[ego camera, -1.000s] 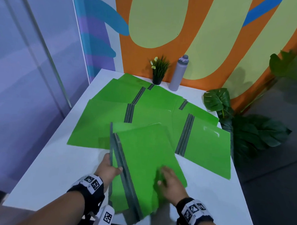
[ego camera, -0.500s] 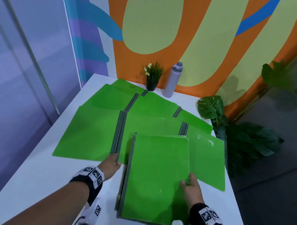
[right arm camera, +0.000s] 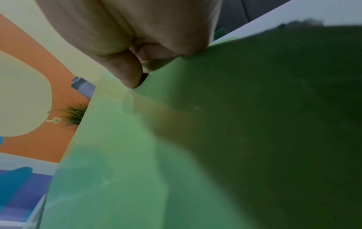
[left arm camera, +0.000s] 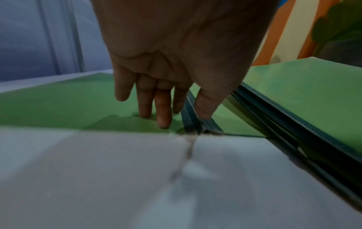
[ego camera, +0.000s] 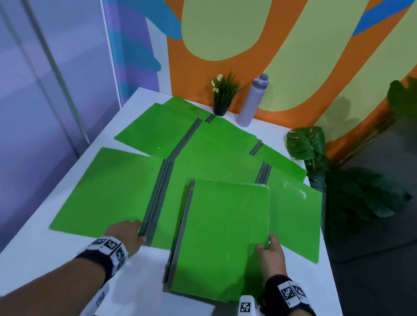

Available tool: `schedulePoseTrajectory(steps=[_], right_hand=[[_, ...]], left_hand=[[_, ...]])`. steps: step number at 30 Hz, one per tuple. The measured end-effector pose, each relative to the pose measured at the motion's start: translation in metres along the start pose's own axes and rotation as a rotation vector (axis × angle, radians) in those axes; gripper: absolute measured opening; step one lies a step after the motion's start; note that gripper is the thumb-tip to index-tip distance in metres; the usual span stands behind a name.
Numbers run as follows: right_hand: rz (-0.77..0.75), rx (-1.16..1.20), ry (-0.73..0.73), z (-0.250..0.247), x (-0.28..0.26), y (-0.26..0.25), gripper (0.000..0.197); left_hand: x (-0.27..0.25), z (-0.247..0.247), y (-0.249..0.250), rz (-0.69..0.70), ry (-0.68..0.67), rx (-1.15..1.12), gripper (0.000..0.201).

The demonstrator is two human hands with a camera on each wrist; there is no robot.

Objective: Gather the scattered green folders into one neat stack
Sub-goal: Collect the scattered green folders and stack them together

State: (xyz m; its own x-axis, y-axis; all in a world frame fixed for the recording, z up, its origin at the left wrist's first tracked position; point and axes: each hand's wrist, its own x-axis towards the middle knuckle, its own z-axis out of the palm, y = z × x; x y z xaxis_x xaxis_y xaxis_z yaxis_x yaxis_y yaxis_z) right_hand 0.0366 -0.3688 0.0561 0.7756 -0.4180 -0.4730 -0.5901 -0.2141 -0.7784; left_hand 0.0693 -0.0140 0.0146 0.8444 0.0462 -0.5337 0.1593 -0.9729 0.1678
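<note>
right hand (ego camera: 271, 252) pinching folder stack (ego camera: 220, 239), left hand (ego camera: 127, 235) on open folder (ego camera: 110, 191)

My head camera looks down and forward over the table (ego camera: 43, 258). Both wrist cameras sit close, low behind the fingers; all three share the folders (ego camera: 223, 230).

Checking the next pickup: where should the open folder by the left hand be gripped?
Judging by its pose, grip the open folder at the near end of its grey spine, coming from the near table edge. It lies flat and spread; the left hand already touches there.
</note>
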Motion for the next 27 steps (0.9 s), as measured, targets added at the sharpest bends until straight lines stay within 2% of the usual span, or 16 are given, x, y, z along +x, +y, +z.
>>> schedulePoseTrajectory(steps=[5,8,11,14,19,22,24,27], right_hand=[[0.023,0.011,-0.049,0.017,-0.005,-0.002,0.054],[0.016,0.031,-0.086,0.02,-0.014,-0.01,0.048],[0.011,0.02,-0.057,0.017,-0.015,-0.013,0.049],[0.027,0.053,-0.028,0.009,-0.009,-0.009,0.055],[0.093,0.211,-0.046,-0.013,-0.002,-0.013,0.061],[0.06,0.312,-0.045,-0.024,0.005,-0.021,0.059],[0.04,0.371,-0.063,-0.023,0.007,-0.028,0.059],[0.071,0.437,-0.088,-0.014,0.014,-0.031,0.053]], left_hand=[[0.0,-0.002,-0.002,-0.12,0.012,0.115,0.061],[-0.002,0.008,0.009,-0.168,0.063,0.09,0.048],[-0.002,0.015,0.013,-0.184,0.099,0.073,0.033],[-0.006,0.003,0.015,-0.138,0.156,0.004,0.03],[-0.034,-0.049,0.026,0.042,0.496,-0.3,0.02],[-0.064,-0.084,0.035,0.119,0.655,-0.398,0.014],[-0.08,-0.101,0.041,0.128,0.683,-0.503,0.008],[-0.09,-0.109,0.047,0.182,0.652,-0.721,0.009]])
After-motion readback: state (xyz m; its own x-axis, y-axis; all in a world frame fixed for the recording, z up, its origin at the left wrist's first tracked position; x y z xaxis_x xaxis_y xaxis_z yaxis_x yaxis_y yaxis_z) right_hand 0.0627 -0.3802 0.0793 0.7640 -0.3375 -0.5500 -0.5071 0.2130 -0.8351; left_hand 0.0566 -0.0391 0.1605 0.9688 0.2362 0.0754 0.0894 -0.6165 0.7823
